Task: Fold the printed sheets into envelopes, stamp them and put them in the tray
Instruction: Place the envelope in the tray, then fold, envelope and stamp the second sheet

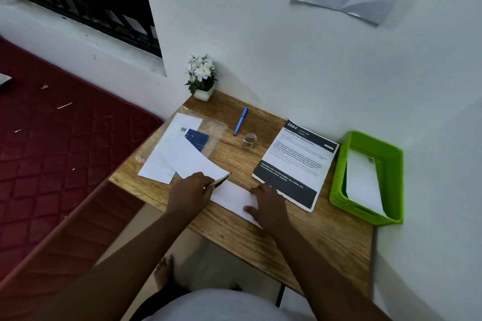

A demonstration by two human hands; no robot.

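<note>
A white envelope [234, 197] lies flat near the front of the wooden table [300, 232]. My right hand [268, 202] rests on its right end with fingers spread. My left hand [191, 189] is at the envelope's left end, closed around a thin dark, pen-like object [221, 180] that points up and right. Printed sheets [296, 163] with dark bands lie to the right. A green tray [339, 177] at the far right holds a white envelope [363, 182]. More white envelopes [190, 157] lie at the left.
A clear plastic sleeve [211, 128] with a dark blue card [197, 139] lies at the back left. A blue pen [240, 121] and a tape roll [249, 140] sit mid-table. A potted white flower [201, 78] stands in the corner. A red mattress [52, 151] lies left.
</note>
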